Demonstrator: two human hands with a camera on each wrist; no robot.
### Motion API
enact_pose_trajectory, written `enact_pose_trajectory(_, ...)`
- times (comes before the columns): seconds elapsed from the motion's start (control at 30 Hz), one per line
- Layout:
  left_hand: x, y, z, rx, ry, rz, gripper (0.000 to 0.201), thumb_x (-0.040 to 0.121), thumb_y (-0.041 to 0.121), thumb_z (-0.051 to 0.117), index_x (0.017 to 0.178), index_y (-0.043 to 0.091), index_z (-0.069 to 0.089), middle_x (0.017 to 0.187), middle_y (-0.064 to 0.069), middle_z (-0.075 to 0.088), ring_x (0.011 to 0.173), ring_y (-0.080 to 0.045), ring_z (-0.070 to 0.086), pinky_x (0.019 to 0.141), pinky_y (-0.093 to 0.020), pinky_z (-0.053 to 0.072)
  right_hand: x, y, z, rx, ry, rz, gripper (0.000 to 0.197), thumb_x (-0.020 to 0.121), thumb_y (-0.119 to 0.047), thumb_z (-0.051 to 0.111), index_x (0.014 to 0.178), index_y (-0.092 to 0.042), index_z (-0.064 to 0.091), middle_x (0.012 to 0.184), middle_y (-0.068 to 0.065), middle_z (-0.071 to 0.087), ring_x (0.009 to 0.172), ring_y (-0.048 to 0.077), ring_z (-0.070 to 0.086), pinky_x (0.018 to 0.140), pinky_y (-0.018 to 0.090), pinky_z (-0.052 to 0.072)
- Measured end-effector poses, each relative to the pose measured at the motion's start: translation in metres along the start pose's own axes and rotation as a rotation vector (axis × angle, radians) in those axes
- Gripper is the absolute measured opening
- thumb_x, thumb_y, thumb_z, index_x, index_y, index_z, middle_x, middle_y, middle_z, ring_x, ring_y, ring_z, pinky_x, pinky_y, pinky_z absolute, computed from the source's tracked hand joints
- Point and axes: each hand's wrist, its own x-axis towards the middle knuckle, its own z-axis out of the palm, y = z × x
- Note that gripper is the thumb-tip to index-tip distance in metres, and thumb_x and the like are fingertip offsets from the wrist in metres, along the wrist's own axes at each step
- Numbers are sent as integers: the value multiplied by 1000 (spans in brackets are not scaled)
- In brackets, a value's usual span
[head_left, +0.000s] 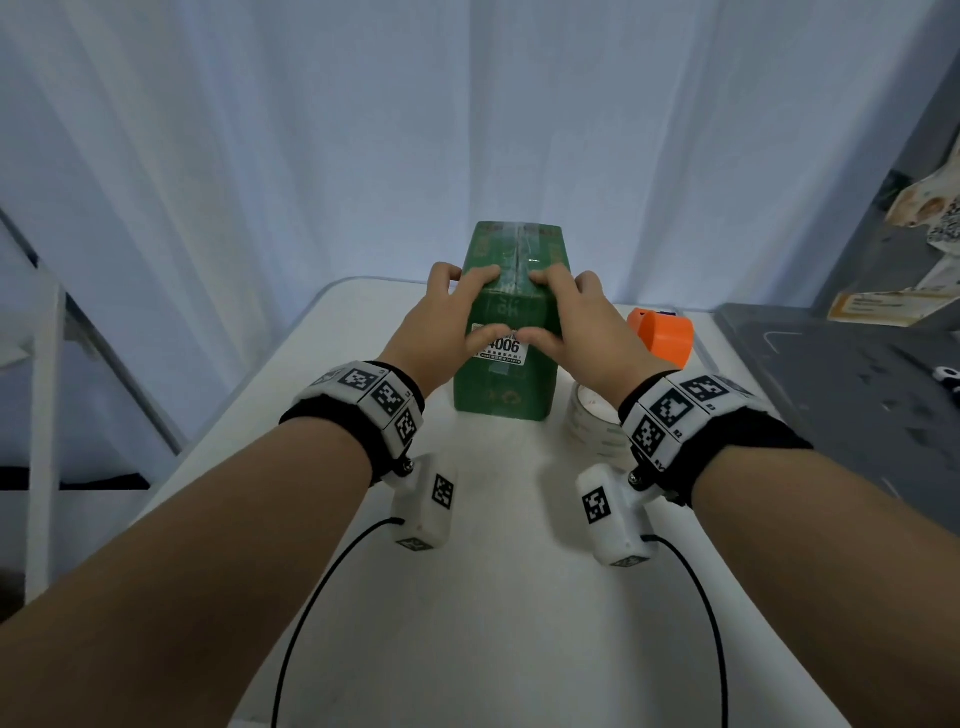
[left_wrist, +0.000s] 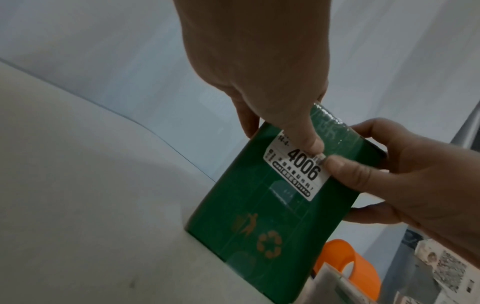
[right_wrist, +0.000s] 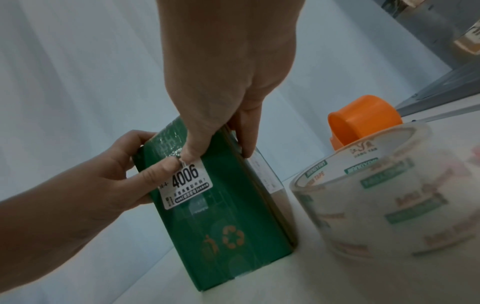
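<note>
A tall green box (head_left: 501, 395) with clear tape over its top stands upright on the white table (head_left: 467, 597). A white label (head_left: 503, 349) reading 4006 is stuck on its near face. My left hand (head_left: 457, 309) grips the box's upper left, fingers curled over the top and thumb on the near face. My right hand (head_left: 563, 312) grips the upper right the same way. Both thumb tips meet at the label's (left_wrist: 293, 174) top edge. In the right wrist view the green box (right_wrist: 233, 216) leans a little in the frame.
A roll of clear tape (right_wrist: 376, 195) stands just right of the box, with an orange tape dispenser (head_left: 662, 335) behind it. A grey bin lid (head_left: 831, 389) and shelf fill the right. A white curtain hangs behind; the table's left edge (head_left: 249, 384) is close.
</note>
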Motion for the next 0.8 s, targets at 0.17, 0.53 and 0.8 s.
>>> enact_pose_trajectory(0.17, -2, 1, -7, -16, -61, -47, 77, 81, 35, 68, 144, 27, 25, 139, -11, 32, 110, -26, 56, 93, -36, 52, 0, 5, -8, 80, -108, 2, 76, 82, -20, 69, 143, -26, 24, 129, 15, 39, 104, 23, 52, 97, 31, 45)
enact_pose_trajectory(0.53, 8, 12, -27, 165, 32, -250, 79, 72, 50, 71, 137, 22, 34, 130, -14, 33, 99, -35, 60, 89, -43, 53, 15, -14, 1, 312, -95, -20, 61, 89, 3, 53, 141, -21, 34, 133, 12, 55, 108, 27, 62, 95, 39, 54)
enact_pose_trajectory(0.8, 26, -13, -33, 239, 17, -264, 74, 79, 46, 66, 140, 20, 34, 134, -14, 34, 114, -35, 51, 95, -46, 48, 40, -17, 14, 204, -115, -31, 64, 91, 1, 48, 147, -23, 26, 140, 14, 52, 117, 27, 58, 96, 30, 44)
